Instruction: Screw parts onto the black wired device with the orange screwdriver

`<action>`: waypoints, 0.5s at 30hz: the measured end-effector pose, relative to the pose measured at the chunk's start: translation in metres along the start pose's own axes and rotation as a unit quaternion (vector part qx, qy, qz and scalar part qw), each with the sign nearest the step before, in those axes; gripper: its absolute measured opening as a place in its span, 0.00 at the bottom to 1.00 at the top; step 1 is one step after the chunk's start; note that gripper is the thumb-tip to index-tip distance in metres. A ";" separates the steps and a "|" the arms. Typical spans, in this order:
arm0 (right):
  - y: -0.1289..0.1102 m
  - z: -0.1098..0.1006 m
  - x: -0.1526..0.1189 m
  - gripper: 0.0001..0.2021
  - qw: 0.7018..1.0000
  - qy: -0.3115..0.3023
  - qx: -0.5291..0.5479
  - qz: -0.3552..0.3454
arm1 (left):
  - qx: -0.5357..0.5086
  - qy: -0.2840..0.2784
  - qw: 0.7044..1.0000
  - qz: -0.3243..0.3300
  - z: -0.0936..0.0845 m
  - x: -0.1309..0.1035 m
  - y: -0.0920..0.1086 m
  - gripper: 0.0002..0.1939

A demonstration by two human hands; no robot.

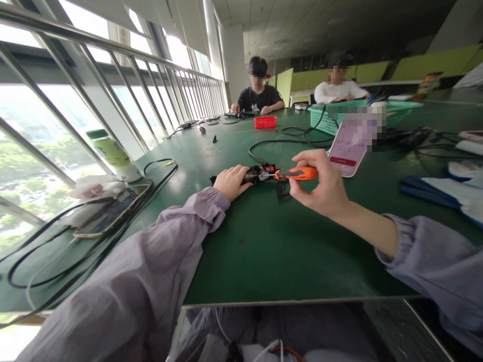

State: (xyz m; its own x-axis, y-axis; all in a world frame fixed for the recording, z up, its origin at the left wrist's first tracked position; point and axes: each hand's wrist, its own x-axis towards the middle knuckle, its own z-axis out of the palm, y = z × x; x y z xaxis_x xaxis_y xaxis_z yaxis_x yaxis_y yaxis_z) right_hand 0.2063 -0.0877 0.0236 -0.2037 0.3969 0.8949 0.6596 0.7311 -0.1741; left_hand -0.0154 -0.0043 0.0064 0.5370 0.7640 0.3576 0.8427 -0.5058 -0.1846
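My left hand (233,182) lies over a dark, elongated device (256,173) with exposed inner parts, pressing it to the table with the fingers wrapped over its left end. In my right hand (320,181) is a screwdriver (298,174) with an orange and grey handle, held level between thumb and fingers. Its shaft points left into the device's exposed parts; the tip's exact contact is too small to make out. A black loop-shaped part (282,189) sticks out at the device's near right side. What kind of device it is does not show clearly.
Beyond my right hand a phone (349,146) leans near a green basket (324,118). A red tray (265,122) stands farther back. Cables (151,186), a bottle (113,153) and another phone (113,213) lie left. Gloves (441,191) lie right. Two people sit across the table.
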 end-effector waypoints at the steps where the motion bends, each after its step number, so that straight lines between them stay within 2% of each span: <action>1: 0.000 0.000 0.000 0.15 1.000 -0.006 -0.001 -0.002 | -0.005 -0.001 1.000 0.002 0.000 0.000 -0.001 0.20; 5: -0.001 0.001 -0.001 0.09 1.000 -0.024 -0.013 -0.002 | -0.013 -0.006 1.000 0.002 0.000 0.000 -0.001 0.20; 10: 0.000 0.001 -0.001 0.16 1.000 0.011 -0.003 -0.008 | -0.009 -0.002 1.000 0.005 0.001 -0.001 -0.001 0.20; 15: 0.000 0.002 -0.001 0.09 0.999 -0.035 -0.016 -0.003 | -0.006 -0.001 1.000 0.008 0.001 -0.001 -0.002 0.21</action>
State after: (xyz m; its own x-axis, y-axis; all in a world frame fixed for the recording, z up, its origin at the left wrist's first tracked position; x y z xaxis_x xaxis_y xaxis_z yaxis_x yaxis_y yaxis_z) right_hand 0.2054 -0.0870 0.0220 -0.2574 0.4307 0.8650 0.6812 0.7158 -0.1538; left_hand -0.0174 -0.0032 0.0053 0.5506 0.7567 0.3524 0.8333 -0.5231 -0.1788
